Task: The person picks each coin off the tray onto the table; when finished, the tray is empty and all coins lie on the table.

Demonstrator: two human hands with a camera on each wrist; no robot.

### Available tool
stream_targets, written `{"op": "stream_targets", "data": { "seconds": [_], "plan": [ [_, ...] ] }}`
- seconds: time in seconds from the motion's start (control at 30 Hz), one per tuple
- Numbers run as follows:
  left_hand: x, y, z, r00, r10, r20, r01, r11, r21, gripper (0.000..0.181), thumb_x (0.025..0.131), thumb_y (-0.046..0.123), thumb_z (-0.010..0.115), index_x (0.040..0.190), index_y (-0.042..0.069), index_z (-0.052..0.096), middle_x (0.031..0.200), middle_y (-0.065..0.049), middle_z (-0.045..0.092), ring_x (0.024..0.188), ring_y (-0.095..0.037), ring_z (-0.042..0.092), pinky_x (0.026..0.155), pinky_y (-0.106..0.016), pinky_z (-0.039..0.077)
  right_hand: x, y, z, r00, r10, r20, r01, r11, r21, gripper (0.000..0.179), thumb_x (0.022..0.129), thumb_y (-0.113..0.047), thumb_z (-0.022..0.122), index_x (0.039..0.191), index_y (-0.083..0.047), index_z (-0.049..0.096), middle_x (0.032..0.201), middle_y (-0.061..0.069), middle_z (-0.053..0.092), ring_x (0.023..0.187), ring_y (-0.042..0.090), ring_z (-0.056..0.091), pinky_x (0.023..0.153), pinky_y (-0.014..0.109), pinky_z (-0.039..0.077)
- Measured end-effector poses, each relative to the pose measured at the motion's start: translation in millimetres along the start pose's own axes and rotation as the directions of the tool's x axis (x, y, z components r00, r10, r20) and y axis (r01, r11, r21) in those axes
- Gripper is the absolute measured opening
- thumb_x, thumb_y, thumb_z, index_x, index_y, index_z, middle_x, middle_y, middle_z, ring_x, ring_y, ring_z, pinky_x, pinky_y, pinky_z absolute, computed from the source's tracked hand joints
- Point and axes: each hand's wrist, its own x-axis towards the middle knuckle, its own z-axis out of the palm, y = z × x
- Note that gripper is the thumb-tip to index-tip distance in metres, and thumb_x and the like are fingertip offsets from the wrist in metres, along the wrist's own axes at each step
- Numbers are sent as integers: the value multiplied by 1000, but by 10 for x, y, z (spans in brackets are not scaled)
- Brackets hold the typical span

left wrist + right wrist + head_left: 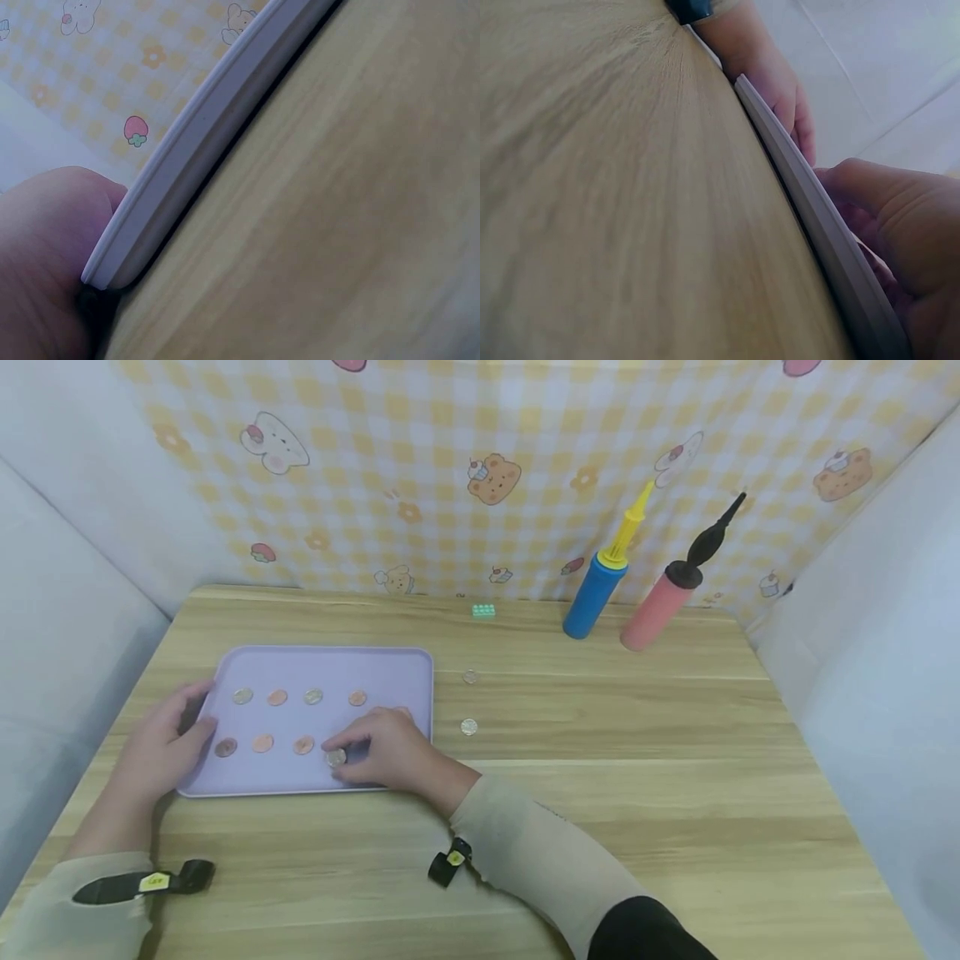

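Note:
A lilac tray lies on the table, with a back row of silver and copper coins and a front row of copper coins. My right hand reaches over the tray's front right part. Its thumb and index finger pinch a silver coin at the right end of the front row. At the tray's left edge, my left hand holds the rim, its thumb lying over it. In the left wrist view the thumb shows beside the tray's side wall; the other fingers are hidden there.
Two silver coins, one nearer and one farther, lie right of the tray. A mint-green toy brick sits by the back edge. Behind right stand a blue and yellow hand pump and a pink and black one, near the checked curtain.

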Motion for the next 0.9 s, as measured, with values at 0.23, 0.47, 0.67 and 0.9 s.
{"op": "stream_targets", "data": {
  "seconds": [0.23,0.47,0.67,0.9],
  "plan": [
    [-6,-5,-5,1000,12,-9,-12,1000,0,58,112,16,46,164,-2,32,163,-37,33,149,-63,29,115,-80,25,9,6,5,1000,5,-30,-3,997,71,34,83,-22,96,114,-19,85,107,-9,81,96,-10,63,86,7,47],
    [-5,-2,0,1000,9,-9,-9,1000,8,58,112,16,47,165,-2,32,164,-37,32,150,-63,26,116,-80,23,-2,-17,-19,999,50,-1,-49,997,62,37,82,-24,96,116,-22,84,108,-12,80,95,-15,61,87,6,46],
    [5,4,-3,1000,10,-10,-10,1000,8,57,112,17,46,164,-1,33,164,-37,33,149,-63,29,116,-79,25,3,-17,-34,996,75,55,-74,997,-20,39,78,-37,98,114,-31,85,105,-22,78,95,-20,56,93,16,38],
    [2,9,-12,1000,12,-6,-12,1000,-6,57,111,15,46,164,-2,32,164,-37,33,149,-63,28,116,-80,24,14,-5,-9,996,40,77,-40,999,-8,35,75,-42,99,106,-32,87,87,-29,73,86,-18,54,89,17,37]
  ]
}}
